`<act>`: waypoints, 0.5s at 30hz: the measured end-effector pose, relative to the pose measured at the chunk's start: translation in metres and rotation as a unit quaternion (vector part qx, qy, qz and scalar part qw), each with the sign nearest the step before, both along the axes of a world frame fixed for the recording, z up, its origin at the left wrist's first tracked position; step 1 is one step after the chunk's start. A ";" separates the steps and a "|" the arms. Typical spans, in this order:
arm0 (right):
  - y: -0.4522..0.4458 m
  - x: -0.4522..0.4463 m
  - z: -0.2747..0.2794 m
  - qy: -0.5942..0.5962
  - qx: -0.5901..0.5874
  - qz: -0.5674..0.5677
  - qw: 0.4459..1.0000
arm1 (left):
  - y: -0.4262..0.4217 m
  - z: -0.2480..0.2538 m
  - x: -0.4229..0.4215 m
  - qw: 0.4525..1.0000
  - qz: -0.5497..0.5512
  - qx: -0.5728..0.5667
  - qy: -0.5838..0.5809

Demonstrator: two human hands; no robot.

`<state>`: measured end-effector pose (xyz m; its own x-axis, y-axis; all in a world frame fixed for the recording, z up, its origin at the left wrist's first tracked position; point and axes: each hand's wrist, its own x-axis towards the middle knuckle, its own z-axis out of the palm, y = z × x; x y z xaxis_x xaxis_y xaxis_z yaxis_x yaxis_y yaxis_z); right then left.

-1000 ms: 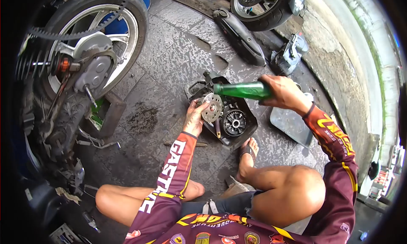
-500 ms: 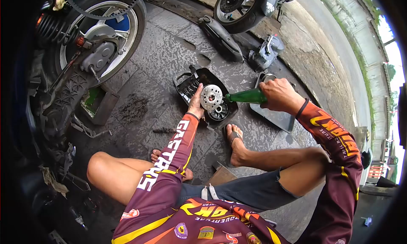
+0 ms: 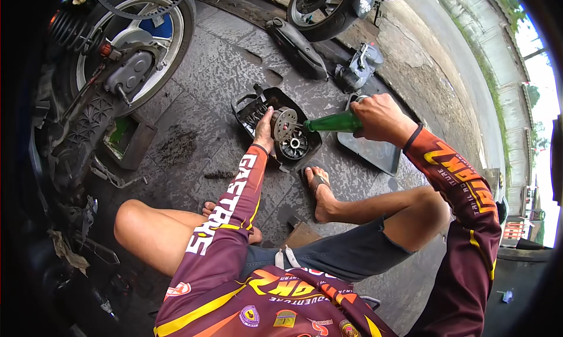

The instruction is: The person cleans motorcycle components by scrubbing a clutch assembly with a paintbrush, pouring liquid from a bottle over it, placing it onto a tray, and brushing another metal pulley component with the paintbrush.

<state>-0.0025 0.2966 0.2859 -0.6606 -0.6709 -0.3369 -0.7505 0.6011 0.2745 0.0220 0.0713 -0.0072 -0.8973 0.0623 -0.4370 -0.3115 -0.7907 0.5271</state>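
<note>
1. Green bottle (image 3: 334,123): the right hand (image 3: 381,117) is wrapped tightly round its wide end; the narrow mouth points left, just beside the disc.
2. Grey disc (image 3: 285,119): the left hand (image 3: 265,132) has its fingers closed on the left edge, holding it over the tub; whether it touches anything below, I cannot tell.
3. Black tub (image 3: 287,95): on the floor, with a finned part (image 3: 295,143) inside.
4. Tray (image 3: 375,155): on the floor right of the tub, partly under the bottle.
5. Wheel (image 3: 183,50): farther out, upper left.
</note>
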 end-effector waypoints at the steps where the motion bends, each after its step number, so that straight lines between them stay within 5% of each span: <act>1: -0.002 -0.001 0.002 -0.004 0.006 -0.001 1.000 | -0.001 0.000 -0.001 1.000 -0.005 0.002 0.005; 15: -0.027 -0.005 0.003 -0.006 0.008 0.050 0.999 | -0.006 0.025 0.005 1.000 0.013 -0.001 0.014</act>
